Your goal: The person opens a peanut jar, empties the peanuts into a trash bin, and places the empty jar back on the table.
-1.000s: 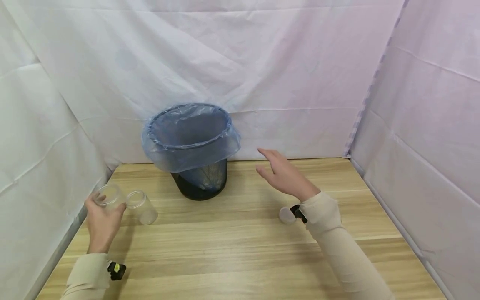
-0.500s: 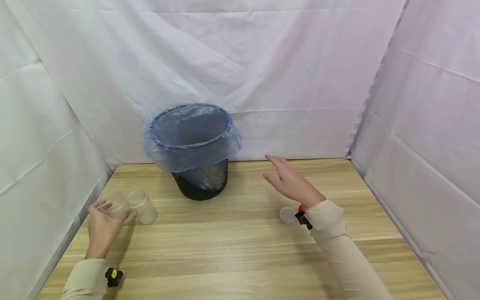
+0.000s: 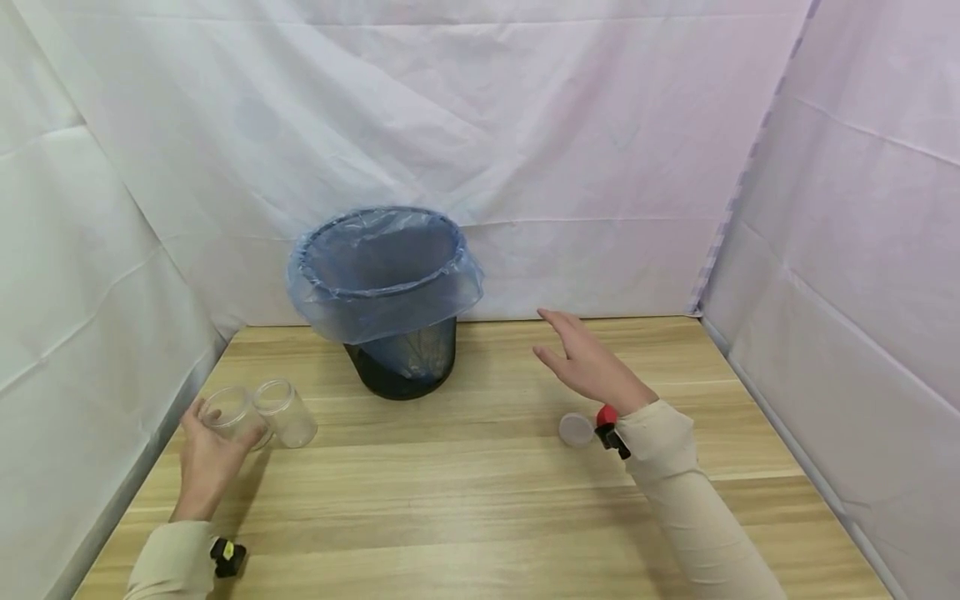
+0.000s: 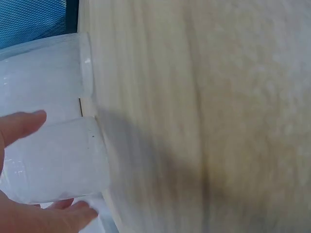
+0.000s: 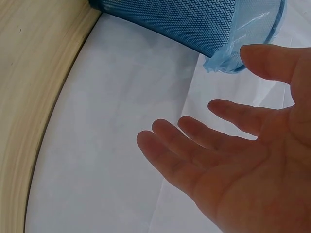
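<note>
My left hand (image 3: 210,462) holds a clear, wide-mouthed plastic jar (image 3: 234,417), fingers on its far-left side and thumb on its right. The jar stands upright on the table, its mouth open. Close against it on the right stands a second clear jar (image 3: 288,417), also without a lid. In the left wrist view the held jar (image 4: 58,160) lies between thumb and fingers. Over the right half of the table my right hand (image 3: 592,362) hovers, palm facing left, fingers extended and holding nothing. Below that wrist lie a whitish round lid (image 3: 576,430) and a red object (image 3: 606,415), partly hidden.
A black mesh bin (image 3: 401,367) with a blue plastic liner (image 3: 375,312) stands at the back, left of centre. White cloth (image 3: 570,150) hangs behind and at both sides of the wooden table (image 3: 420,500).
The left hand has brought its jar down and slightly right, onto the table beside the other jar. My right hand has drifted right and slightly down, uncovering the red object.
</note>
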Tool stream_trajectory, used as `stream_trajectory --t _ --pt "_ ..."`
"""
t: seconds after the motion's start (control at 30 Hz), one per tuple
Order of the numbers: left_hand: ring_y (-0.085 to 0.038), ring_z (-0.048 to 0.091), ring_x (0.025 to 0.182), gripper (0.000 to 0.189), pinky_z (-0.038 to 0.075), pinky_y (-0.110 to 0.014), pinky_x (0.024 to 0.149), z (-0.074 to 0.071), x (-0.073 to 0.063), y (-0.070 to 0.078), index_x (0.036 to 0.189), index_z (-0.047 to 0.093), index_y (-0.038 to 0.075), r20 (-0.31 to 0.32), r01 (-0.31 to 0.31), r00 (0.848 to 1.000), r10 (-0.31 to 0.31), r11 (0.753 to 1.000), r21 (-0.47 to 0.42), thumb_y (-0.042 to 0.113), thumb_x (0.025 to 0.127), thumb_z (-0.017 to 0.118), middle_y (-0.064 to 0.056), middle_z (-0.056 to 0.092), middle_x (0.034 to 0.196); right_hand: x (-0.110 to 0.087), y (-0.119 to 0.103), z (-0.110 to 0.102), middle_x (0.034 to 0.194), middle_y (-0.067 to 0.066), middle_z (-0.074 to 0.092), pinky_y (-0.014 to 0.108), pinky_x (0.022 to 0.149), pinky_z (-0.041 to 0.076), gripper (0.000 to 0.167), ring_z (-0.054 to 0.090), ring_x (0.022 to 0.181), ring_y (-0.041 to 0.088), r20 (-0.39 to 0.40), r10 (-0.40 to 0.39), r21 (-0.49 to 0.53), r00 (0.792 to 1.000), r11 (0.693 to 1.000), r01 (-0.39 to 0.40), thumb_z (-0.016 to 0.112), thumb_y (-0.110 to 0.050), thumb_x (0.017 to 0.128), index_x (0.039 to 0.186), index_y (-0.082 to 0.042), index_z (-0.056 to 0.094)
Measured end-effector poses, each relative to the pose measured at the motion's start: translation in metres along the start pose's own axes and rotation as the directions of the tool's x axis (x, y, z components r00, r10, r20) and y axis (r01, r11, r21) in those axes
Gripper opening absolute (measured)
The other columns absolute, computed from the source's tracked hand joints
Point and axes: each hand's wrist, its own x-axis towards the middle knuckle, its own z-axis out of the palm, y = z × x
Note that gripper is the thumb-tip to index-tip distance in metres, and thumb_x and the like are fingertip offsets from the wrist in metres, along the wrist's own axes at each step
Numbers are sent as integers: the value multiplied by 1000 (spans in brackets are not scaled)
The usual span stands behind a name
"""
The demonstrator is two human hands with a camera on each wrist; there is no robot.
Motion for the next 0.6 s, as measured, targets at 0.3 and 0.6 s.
stream_trajectory --t 0.3,0.6 --pt "-57 13 159 110 17 -72 129 -8 -11 20 172 2 2 -122 -156 980 157 988 20 8 89 75 -38 13 172 -7 5 -4 176 20 28 65 130 28 70 27 163 43 -6 20 -2 1000 1000 -20 53 -37 114 172 -8 25" --pt "-44 13 162 87 14 -69 131 1 -37 81 172 16 8 -191 -345 926 326 935 -79 15 98 62 -25 16 176 -9 3 -4 178 22 24 65 131 24 73 23 165 43 -31 34 5 999 999 -33 53 -33 114 173 -6 19"
